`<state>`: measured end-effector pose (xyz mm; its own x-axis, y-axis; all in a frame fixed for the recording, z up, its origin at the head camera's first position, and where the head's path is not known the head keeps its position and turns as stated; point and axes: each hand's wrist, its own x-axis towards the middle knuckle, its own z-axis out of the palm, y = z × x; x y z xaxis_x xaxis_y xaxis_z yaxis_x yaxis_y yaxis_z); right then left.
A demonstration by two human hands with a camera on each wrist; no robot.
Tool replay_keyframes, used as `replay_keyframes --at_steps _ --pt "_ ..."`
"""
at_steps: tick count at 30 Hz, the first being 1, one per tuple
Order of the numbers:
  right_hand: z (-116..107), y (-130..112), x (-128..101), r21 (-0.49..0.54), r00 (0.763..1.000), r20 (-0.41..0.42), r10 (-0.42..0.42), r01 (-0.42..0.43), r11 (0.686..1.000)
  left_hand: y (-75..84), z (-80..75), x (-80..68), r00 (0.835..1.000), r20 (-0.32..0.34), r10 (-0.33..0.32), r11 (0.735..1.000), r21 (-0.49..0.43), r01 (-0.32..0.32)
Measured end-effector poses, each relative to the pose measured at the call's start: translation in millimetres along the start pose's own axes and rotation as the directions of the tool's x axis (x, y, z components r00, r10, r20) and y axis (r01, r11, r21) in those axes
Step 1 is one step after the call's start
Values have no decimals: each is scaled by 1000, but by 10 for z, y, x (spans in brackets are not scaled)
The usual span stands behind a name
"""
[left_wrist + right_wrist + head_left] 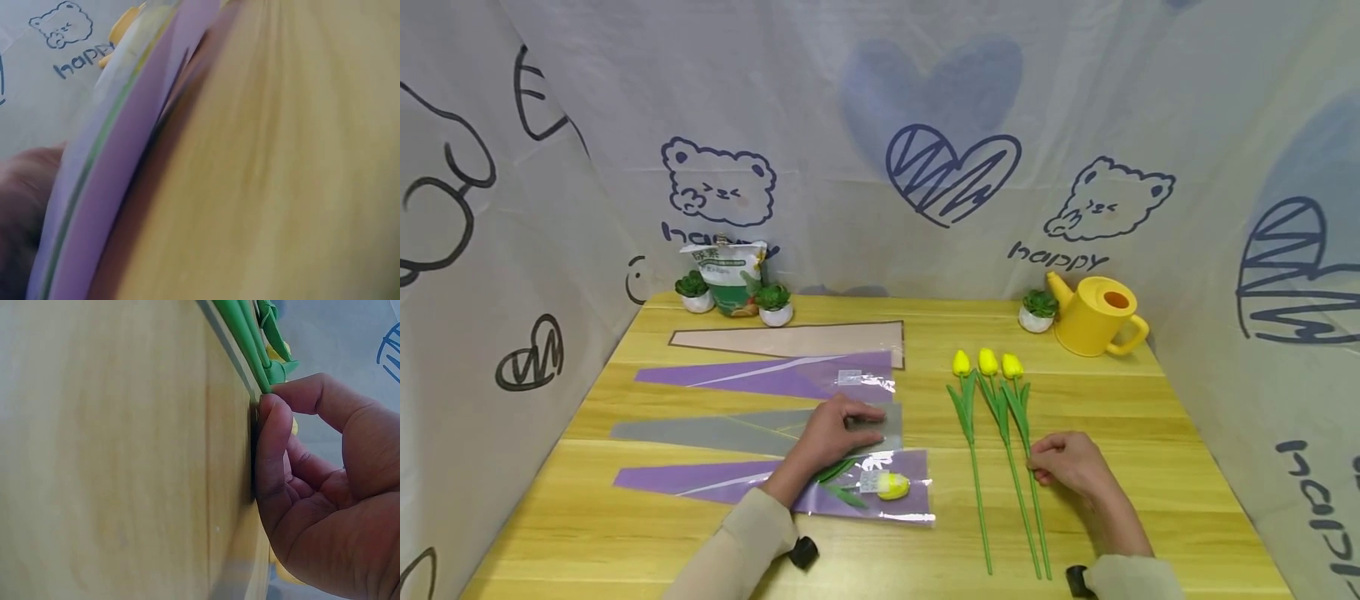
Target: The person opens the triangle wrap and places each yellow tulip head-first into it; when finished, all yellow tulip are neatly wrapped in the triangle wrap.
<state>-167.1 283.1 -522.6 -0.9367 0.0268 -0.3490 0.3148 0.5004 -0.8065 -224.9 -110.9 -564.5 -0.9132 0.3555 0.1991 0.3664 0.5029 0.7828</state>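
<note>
My left hand (pixel 833 433) presses flat on purple sleeve (pixel 790 487) holding one tulip (pixel 891 486). My right hand (pixel 1067 467) pinches stem of rightmost loose tulip (pixel 1024 433) on surface (pixel 1150 433). Risk: thin stem slips from pinch; neighbouring stems drag along; sleeve skids under palm.

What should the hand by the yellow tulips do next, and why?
Probably lift the rightmost tulip off the table. The right hand already has its fingertips curled against that green stem, while the left hand presses flat on the grey sleeve. One purple sleeve already holds a tulip, and three tulips lie loose.
</note>
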Motion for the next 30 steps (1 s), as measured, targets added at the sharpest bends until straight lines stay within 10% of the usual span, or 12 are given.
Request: replay_keyframes --at_steps 10,30 --pt "-4 -2 -4 -1 1000 6 -8 9 1000 34 29 4 999 -33 26 999 42 -25" --pt "-3 -22 -4 -23 1000 -6 18 -18 1000 27 -17 0 994 -22 -111 950 -296 100"
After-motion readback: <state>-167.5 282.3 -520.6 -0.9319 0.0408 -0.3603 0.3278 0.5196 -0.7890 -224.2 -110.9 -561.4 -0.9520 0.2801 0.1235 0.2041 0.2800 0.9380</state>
